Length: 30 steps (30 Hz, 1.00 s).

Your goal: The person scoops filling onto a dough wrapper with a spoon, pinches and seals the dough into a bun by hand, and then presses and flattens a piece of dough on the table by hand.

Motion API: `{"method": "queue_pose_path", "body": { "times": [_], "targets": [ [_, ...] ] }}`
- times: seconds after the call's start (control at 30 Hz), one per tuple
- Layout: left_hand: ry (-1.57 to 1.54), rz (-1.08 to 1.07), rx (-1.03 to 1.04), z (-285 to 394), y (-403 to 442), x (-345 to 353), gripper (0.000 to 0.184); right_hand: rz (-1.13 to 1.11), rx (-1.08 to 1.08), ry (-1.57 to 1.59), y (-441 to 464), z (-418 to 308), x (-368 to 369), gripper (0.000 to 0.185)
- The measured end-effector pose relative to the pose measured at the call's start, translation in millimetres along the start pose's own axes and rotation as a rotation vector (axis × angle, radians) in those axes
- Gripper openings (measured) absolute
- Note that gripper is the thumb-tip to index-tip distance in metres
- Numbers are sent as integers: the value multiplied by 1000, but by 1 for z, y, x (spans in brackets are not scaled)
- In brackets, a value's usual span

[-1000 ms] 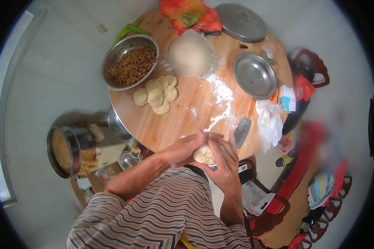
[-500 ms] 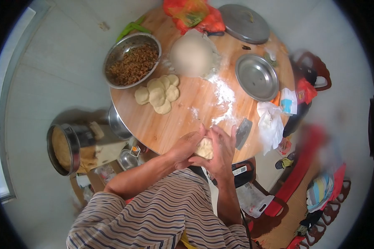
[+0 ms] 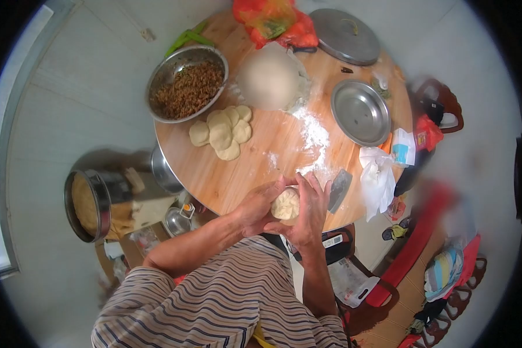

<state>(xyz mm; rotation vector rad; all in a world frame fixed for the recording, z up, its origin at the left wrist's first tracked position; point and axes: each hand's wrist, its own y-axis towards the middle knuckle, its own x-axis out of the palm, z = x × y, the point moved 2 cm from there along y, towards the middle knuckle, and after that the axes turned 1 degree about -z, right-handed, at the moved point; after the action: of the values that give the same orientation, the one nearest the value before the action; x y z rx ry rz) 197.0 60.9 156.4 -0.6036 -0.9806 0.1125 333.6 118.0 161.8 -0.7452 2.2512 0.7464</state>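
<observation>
A round, pale dough bun [image 3: 285, 205] with gathered folds on top sits between my two hands, near the table's front edge. My left hand [image 3: 257, 206] curves round its left side. Around the right side wrap the fingers and thumb of my right hand [image 3: 308, 213]. Flattened dough rounds [image 3: 220, 136] lie in an overlapping cluster on the table. Behind them stands a steel bowl [image 3: 151, 100] of brown minced filling [image 3: 190, 87]. A large pale mass of dough [image 3: 269, 78], blurred in view, lies at the back beside scattered white flour [image 3: 313, 136].
The round wooden table [image 3: 185, 174] also bears a dough scraper or cleaver blade [image 3: 340, 190], a steel basin [image 3: 361, 113], a grey lid [image 3: 343, 36], red plastic bags [image 3: 301, 29] and a white bag [image 3: 377, 180]. A large pot [image 3: 87, 206] stands at left, a red bench [image 3: 412, 255] at right.
The bun's pleated top now faces up more fully and shows more between my hands. My fingers have shifted slightly around it; the view has moved a little.
</observation>
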Motion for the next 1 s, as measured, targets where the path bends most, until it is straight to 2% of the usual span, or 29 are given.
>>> {"method": "queue_pose_path", "body": {
  "times": [0.07,0.13,0.27,0.33,0.47,0.57,0.63,0.67,0.77,0.83,1.0],
  "targets": [
    [-46,-32,32,0,-1,2,64,17,1,12,-3,8,4,102],
    [-33,-44,-32,6,-9,8,64,1,-132,-62,-8,18,6,109],
    [-12,-54,-73,12,-5,0,65,-73,-165,-47,-8,21,7,109],
    [50,-64,27,9,-4,0,67,104,-49,74,-3,10,4,97],
    [54,-44,20,3,-16,15,66,123,20,51,-3,9,8,95],
    [73,-23,71,3,-15,13,68,40,-27,-40,-7,16,5,102],
    [-5,-127,-81,12,-6,0,71,-84,-178,-33,-7,17,10,107],
    [74,-26,-68,11,-5,-3,74,-82,-183,-33,-7,17,12,107],
    [52,36,-57,5,-5,2,73,-16,-62,65,0,5,9,104],
    [49,26,-7,-6,-6,4,72,-40,-9,28,0,7,12,115],
    [55,-4,60,-9,-11,9,70,85,-46,45,-5,8,13,116]
  ]
}}
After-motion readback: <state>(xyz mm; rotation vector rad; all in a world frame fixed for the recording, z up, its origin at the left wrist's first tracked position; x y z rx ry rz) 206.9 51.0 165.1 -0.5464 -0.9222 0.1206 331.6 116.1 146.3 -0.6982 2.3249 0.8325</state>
